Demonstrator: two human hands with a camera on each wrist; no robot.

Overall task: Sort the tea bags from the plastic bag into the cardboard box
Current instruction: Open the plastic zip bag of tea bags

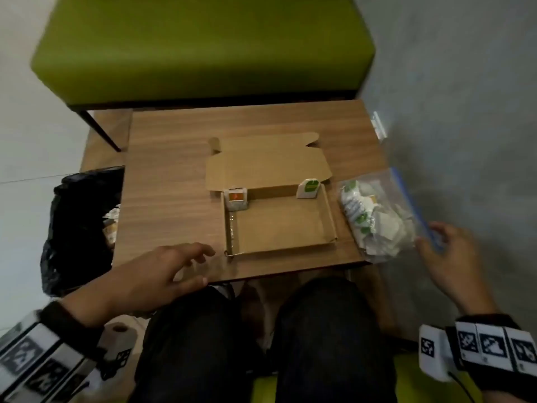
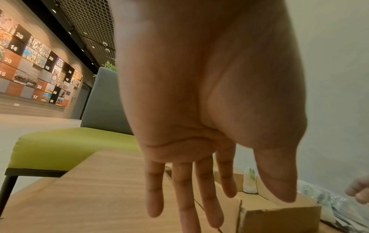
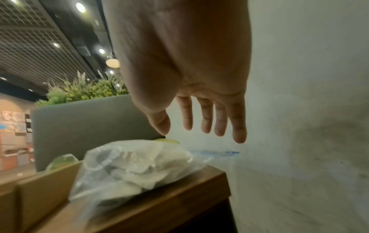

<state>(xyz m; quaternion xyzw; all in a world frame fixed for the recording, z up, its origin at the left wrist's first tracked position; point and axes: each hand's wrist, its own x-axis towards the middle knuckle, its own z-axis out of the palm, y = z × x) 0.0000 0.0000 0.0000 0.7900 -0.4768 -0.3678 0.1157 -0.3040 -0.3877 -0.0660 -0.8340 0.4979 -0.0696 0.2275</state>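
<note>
An open cardboard box [image 1: 279, 225] lies in the middle of the wooden table [image 1: 174, 175], its lid folded back. An orange-labelled tea bag [image 1: 236, 199] stands in the box's far left corner, and a green-labelled tea bag [image 1: 308, 189] in its far right corner. A clear zip plastic bag [image 1: 377, 213] full of tea bags lies right of the box, over the table's right edge. My left hand [image 1: 162, 274] hovers over the table's near edge, left of the box, with its fingers straight and empty. My right hand [image 1: 444, 254] hangs beside the bag's near right end, fingers spread, holding nothing.
A black rubbish bag [image 1: 78, 228] with wrappers inside stands left of the table. A green upholstered bench [image 1: 203, 45] runs behind the table. A grey wall [image 1: 465, 112] is close on the right. My knees [image 1: 319, 330] sit under the near edge.
</note>
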